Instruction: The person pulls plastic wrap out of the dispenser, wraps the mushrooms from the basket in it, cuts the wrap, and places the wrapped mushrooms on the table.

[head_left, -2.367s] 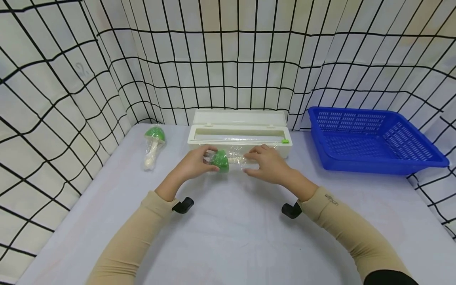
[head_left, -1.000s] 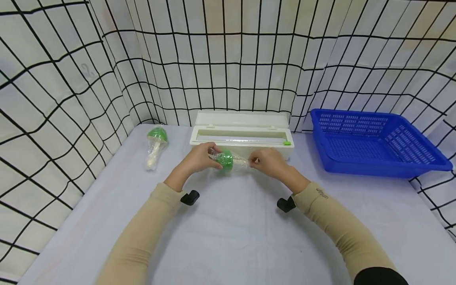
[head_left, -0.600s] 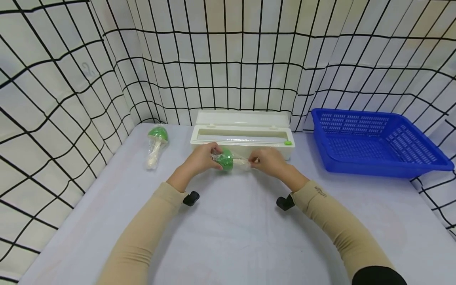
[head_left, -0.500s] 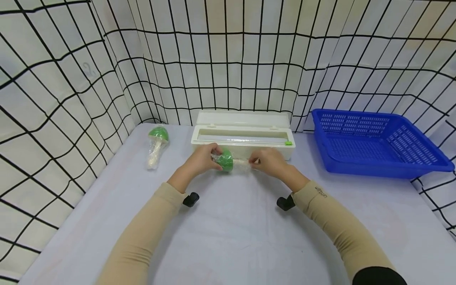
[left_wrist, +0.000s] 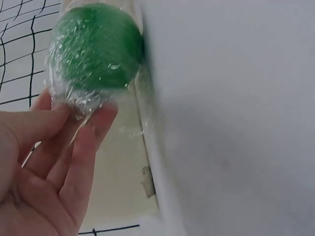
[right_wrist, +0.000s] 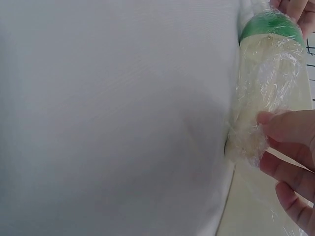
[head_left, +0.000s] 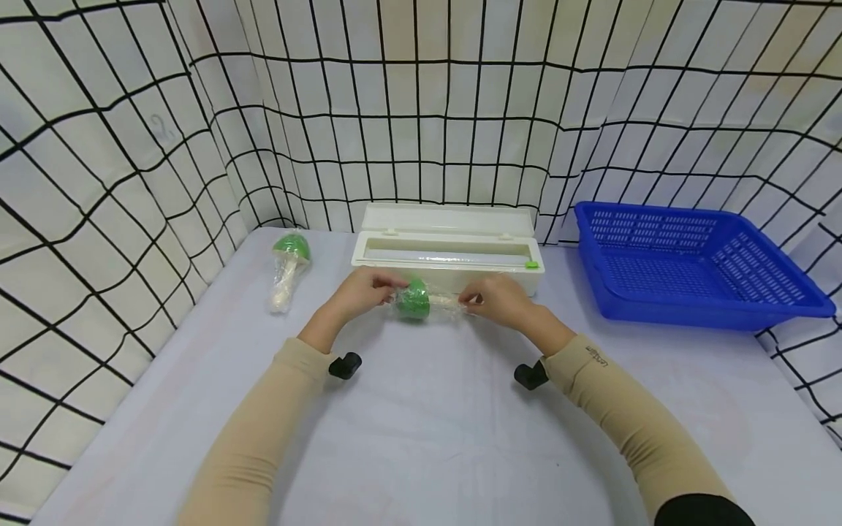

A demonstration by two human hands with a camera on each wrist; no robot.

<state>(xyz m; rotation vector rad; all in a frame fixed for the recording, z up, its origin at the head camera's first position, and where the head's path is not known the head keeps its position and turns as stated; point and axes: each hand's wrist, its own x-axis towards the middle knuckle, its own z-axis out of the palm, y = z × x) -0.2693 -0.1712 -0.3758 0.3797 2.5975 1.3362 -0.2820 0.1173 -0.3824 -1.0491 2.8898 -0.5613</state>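
Note:
A toy mushroom with a green cap and pale stem lies on its side, wrapped in crinkled cling film, cap to the left. My left hand pinches the gathered film just beyond the cap, thumb against fingers, as the left wrist view shows. At the stem end, thumb and forefinger of my right hand pinch the film, its other fingers curled loosely. Right behind the mushroom stands a white cling film dispenser, lid up, with a film roll inside and a green slider at its right end.
A second green-capped mushroom, also wrapped in film, lies at the back left of the white-covered table. At the back right stands a blue plastic basket. Black wire mesh encloses the back and sides.
My left hand has shifted from gripping round the cap to the film at its left end. My right hand, spread earlier, has closed on the film at the stem end.

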